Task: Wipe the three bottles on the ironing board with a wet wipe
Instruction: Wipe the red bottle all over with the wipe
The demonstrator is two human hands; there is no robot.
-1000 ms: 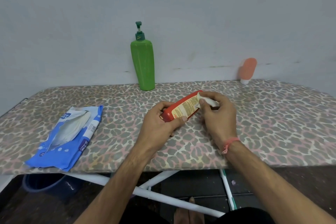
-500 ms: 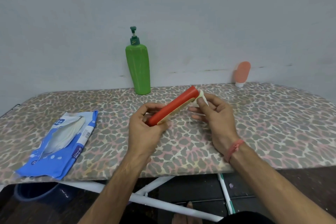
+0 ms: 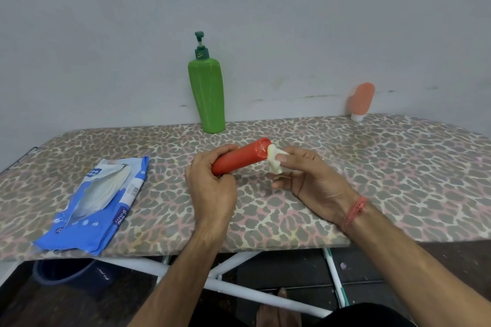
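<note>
My left hand (image 3: pixel 211 188) grips a red bottle (image 3: pixel 240 156) by its lower end and holds it tilted above the ironing board (image 3: pixel 372 167). My right hand (image 3: pixel 310 180) pinches a crumpled white wet wipe (image 3: pixel 275 160) against the bottle's far flat end. A tall green pump bottle (image 3: pixel 207 95) stands upright at the board's back edge, by the wall. A small pink tube (image 3: pixel 362 101) stands on its white cap at the back right, leaning on the wall.
A blue wet-wipe pack (image 3: pixel 98 202) lies open on the board's left part, near the front edge. Under the board are white metal legs (image 3: pixel 239 289) and a dark blue bucket (image 3: pixel 63 272) on the floor.
The red bottle has been turned in my left hand so its label faces away. The wipe has moved from the bottle's side to its flat end.
</note>
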